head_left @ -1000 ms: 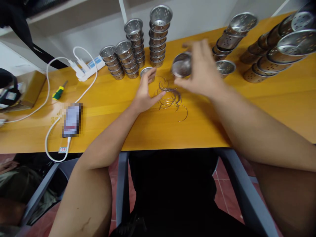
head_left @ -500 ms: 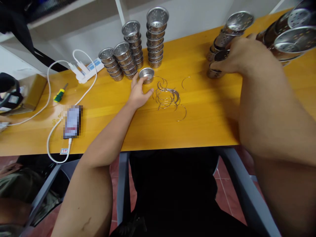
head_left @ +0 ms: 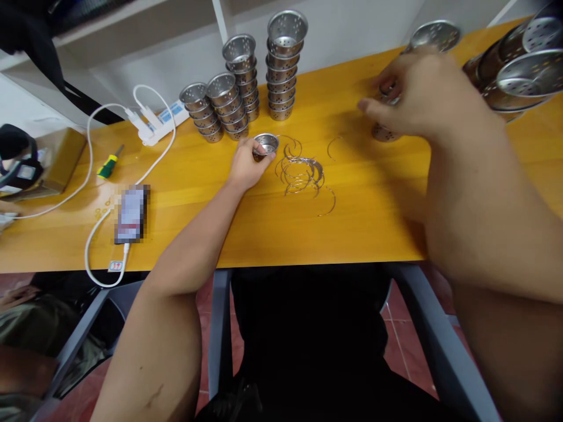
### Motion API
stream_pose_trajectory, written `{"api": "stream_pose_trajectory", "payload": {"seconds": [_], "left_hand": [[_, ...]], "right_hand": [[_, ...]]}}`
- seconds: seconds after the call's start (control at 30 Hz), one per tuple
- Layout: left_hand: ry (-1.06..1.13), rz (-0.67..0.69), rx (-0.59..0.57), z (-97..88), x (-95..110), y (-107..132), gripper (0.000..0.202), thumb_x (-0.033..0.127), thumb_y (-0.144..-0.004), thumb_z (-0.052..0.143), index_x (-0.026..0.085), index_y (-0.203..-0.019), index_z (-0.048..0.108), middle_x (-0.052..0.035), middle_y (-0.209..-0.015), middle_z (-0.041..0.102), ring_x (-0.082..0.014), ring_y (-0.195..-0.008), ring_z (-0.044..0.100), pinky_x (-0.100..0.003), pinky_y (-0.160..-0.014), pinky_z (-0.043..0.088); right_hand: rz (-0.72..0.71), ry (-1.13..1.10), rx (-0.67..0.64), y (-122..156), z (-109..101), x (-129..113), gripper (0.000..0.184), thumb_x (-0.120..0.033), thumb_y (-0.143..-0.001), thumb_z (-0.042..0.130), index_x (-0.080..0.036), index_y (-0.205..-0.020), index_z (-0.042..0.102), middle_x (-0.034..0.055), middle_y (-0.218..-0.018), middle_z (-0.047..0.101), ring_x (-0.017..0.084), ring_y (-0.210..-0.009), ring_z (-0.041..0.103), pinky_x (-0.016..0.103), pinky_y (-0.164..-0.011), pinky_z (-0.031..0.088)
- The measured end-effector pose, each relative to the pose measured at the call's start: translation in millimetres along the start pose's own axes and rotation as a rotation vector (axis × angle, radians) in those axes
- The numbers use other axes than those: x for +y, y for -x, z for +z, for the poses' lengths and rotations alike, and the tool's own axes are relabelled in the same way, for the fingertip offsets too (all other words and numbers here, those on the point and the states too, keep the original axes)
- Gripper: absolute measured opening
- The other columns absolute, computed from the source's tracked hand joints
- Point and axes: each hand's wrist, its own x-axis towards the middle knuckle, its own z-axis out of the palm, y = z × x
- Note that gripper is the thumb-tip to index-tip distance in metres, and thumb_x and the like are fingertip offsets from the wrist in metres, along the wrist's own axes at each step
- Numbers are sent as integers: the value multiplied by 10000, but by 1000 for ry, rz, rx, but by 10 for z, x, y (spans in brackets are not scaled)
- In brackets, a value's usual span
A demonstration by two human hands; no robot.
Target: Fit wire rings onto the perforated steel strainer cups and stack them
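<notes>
Cups (head_left: pixel 284 76) of perforated metal are stacked in four columns at the back left of the worktop (head_left: pixel 360 234), so the work seems partway along: a single cup (head_left: pixel 269 142) is gripped at its rim by the left hand (head_left: pixel 248 163), just beside a heap of curved wires (head_left: pixel 303 169) left loose and untouched. The right hand (head_left: pixel 424 94) is held with thumb and fingers parted above a low cup (head_left: pixel 385 134); whether contact is made cannot be told. A right stack (head_left: pixel 440 36) is partly blocked by that hand. The space between both hands is littered by the wires. Well to the left, a power strip (head_left: pixel 162 124), a screwdriver (head_left: pixel 108 166) and a phone (head_left: pixel 131 214) are placed.
</notes>
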Motion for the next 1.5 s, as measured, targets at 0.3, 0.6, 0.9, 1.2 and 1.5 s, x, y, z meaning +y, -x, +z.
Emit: {"api": "stream_pose_trajectory", "payload": {"seconds": [0.3,0.6,0.9,1.2,1.5], "left_hand": [[151,20,30,150,-60,32,1155,809,-966,1078,352,-1799,421,-185,-1765,666,-397,-1725,715,-623,-1505,607],[104,72,20,131,97,61,970,630,-927,1143,340,-1680,606,-164,-1767,680,-416,-1745,691,-655,-1541,588],[133,128,-10,141,119,82,1002,549,-952,1121,346,-1744,542,-176,-1836,683,-411,-1751,719,-623,-1510,642],[112,166,-12,156,156,78,1023,763,-1002,1049,369,-1792,531,-165,-1871,677,-428,-1831,671,-664,-1597,556],[175,247,3,253,12,48,1058,854,-989,1027,342,-1778,544,-157,-1791,729,-373,-1664,790,-606,-1489,645]], "right_hand": [[-213,109,-492,-44,519,-376,279,-457,-1197,953,-205,-1094,893,163,-1128,937,318,-950,807,428,-830,535],[-131,74,-401,-46,843,-446,197,-173,-1128,792,-234,-1178,973,172,-1187,951,428,-1192,895,494,-995,650],[-159,45,-373,-36,761,-433,246,-275,-1138,785,-247,-1313,955,177,-1297,953,431,-1243,888,504,-1030,681],[-133,30,-433,-53,792,-464,260,-194,-1157,749,-225,-1299,965,183,-1334,961,425,-1250,905,501,-1068,659],[-242,-36,-335,-91,878,-312,199,-314,-1131,807,-261,-1290,913,158,-1249,948,430,-1183,898,514,-1039,681]]}}
